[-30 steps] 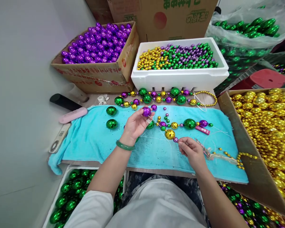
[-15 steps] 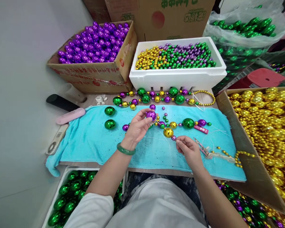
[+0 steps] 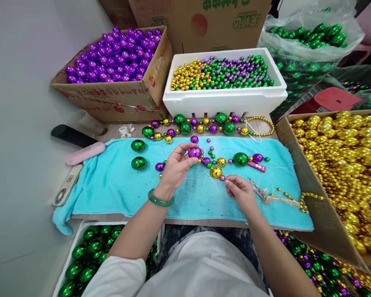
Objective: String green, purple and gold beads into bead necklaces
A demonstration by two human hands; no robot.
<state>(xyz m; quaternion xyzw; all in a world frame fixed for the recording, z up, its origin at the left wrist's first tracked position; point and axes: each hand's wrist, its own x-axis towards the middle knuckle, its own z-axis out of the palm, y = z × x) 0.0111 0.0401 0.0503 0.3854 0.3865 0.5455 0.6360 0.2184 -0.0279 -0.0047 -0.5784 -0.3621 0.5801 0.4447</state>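
Between the thumb and fingers of my left hand (image 3: pixel 176 167) is a large shiny purple bead (image 3: pixel 194 153). My right hand (image 3: pixel 241 192) pinches at a small purple bead (image 3: pixel 221 178), which sits against a large gold bead (image 3: pixel 216 172). A small green bead (image 3: pixel 209 165) lies just up and left of the gold one, in line toward my left hand. Behind them a strung row of beads with a big green bead (image 3: pixel 240 159) rests on the turquoise towel (image 3: pixel 185 202). Thin clear thread trails over the towel below the beads; part of the row is hidden by my left hand.
Two green beads (image 3: pixel 139 163) lie left. A finished-looking bead strand (image 3: pixel 185 128) runs behind the towel. Pliers (image 3: pixel 259 189) lie right. A carton of purple beads (image 3: pixel 111 88), a white foam box (image 3: pixel 225 101) and a carton of gold beads (image 3: pixel 321 222) surround the towel.
The whole view has shifted slightly, so things sit further left. Both hands keep their grips; the purple bead in my left hand has turned a little and the line between the hands is less visible.
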